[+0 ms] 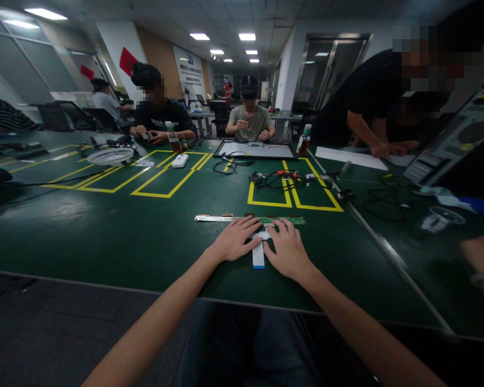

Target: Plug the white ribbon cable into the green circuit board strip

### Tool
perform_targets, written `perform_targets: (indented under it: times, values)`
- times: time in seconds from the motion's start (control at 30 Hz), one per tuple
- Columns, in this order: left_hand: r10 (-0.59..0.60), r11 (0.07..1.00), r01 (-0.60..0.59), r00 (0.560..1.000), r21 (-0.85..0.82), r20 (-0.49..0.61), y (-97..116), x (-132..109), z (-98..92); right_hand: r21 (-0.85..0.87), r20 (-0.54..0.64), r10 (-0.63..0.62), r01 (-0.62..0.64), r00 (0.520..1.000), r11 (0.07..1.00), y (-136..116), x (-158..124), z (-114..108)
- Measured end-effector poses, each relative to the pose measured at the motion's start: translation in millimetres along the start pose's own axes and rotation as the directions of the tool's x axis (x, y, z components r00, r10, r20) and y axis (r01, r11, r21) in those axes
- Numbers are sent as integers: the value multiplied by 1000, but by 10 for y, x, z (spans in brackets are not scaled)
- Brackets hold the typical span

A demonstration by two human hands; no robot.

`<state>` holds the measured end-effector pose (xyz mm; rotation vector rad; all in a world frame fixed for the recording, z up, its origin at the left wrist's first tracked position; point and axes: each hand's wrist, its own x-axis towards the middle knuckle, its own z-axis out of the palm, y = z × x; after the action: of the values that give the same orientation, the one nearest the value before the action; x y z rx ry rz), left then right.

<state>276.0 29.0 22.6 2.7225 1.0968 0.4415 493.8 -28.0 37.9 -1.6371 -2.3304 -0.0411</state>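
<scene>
Long, narrow green circuit board (297,220) lies flat; white flat ribbon cable with blue end (258,256) on its near side. My left hand (237,239) and right hand (289,249) reach both; pinching or merely pressing, I cannot tell. Judged: cable positioned, connection unconfirmed, likely remaining.

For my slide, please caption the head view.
Left hand and right hand at a white ribbon cable and circuit board.

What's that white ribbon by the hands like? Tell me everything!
The ribbon is flat and white, perhaps plastic, with a blue tip at its near end. It lies on the green table, with a sideways part between the left hand and right hand. The left thumb seems to touch it. The hands partly hide its far end, so whether it joins the strip, I can't tell.
</scene>
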Motion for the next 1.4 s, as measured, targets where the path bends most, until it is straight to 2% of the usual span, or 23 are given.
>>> perform_targets:
  times: [0.17,0.3,0.43,0.57,0.7,0.77,0.97,1.23,1.4]
  values:
    - [2,1000,-2,1000,-16,-9,-26,3,14,61,37,11,-13,999,998,6,4,-27]
    - [2,1000,-2,1000,-12,5,-33,9,13,116,19,29,-31,999,993,52,-60,-66]
    - [-12,1000,12,1000,12,-9,-16,3,8,134,-14,39,-37,999,990,172,-270,-137]
    - [-36,999,37,998,7,-46,32,-12,-39,118,-61,86,-78,994,990,429,-597,-172]
    - [72,997,-72,997,-36,-11,73,-12,-117,143,-132,137,-118,982,983,706,-840,-139]
    - [132,991,-131,990,-42,39,75,-5,-137,181,-122,150,-127,981,975,768,-867,-121]
    - [142,989,-137,982,-53,125,64,13,-143,114,-96,131,-120,987,986,684,-774,-92]
    - [82,997,-81,992,-15,93,26,-36,-119,110,-93,125,-115,988,987,680,-813,-88]
    - [-3,999,-1,996,51,92,-164,-136,-149,100,-96,136,-126,986,987,667,-809,-94]
